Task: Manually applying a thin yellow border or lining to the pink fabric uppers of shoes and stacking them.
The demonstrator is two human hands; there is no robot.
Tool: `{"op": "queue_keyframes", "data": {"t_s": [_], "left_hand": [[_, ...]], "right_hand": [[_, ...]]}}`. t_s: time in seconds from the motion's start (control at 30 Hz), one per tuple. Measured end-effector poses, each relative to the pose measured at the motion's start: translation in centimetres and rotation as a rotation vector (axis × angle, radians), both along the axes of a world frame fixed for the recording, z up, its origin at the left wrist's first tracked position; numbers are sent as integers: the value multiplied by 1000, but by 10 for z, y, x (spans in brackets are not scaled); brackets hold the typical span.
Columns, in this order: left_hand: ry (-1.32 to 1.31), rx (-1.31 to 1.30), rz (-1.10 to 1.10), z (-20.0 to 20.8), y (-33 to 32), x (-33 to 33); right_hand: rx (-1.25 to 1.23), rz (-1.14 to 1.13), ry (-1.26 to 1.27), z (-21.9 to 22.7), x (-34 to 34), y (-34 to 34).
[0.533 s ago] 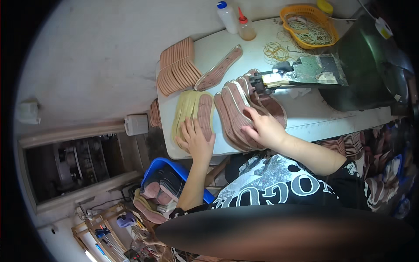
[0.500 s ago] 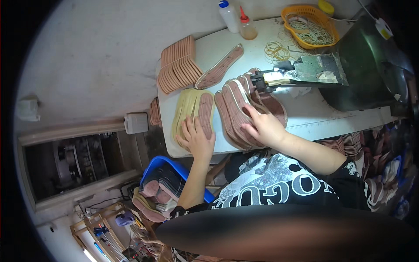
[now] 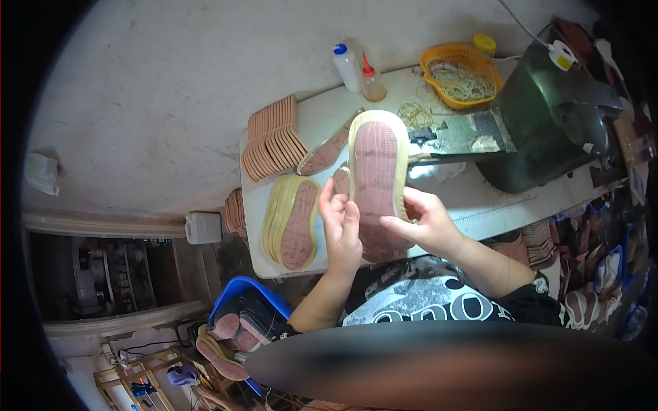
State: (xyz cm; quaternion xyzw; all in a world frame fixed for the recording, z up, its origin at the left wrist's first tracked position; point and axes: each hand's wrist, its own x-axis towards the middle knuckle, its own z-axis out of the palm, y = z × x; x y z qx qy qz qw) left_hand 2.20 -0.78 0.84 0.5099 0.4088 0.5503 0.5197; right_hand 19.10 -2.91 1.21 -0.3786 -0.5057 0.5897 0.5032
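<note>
Raised above the table between my hands is a pink shoe insole with a pale yellow border. Its rounded end points away from me; the lower end is partly hidden. My right hand grips its right edge, thumb across the face and fingers behind. At its lower left edge is my left hand, thumb and fingers closed around that side. Left of them lies a stack of yellow-bordered insoles. Beneath the held piece, more pink insoles show in part.
A fanned row of pink insoles and a single insole lie farther back. A sewing machine with its arm stands at right. Bottles and an orange basket line the back. A blue bin sits below left.
Both hands have risen from the table stacks and come together. A yellow-bordered insole is now held up between them. The view has shifted slightly.
</note>
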Motion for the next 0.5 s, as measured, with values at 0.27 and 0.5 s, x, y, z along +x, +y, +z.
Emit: {"op": "queue_keyframes", "data": {"t_s": [0.27, 0.5], "left_hand": [[-203, -318, -351, 35, 29, 37], [-142, -235, -380, 28, 30, 51]], "right_hand": [[-230, 480, 504, -5, 47, 4], [-327, 574, 182, -5, 56, 24]]}}
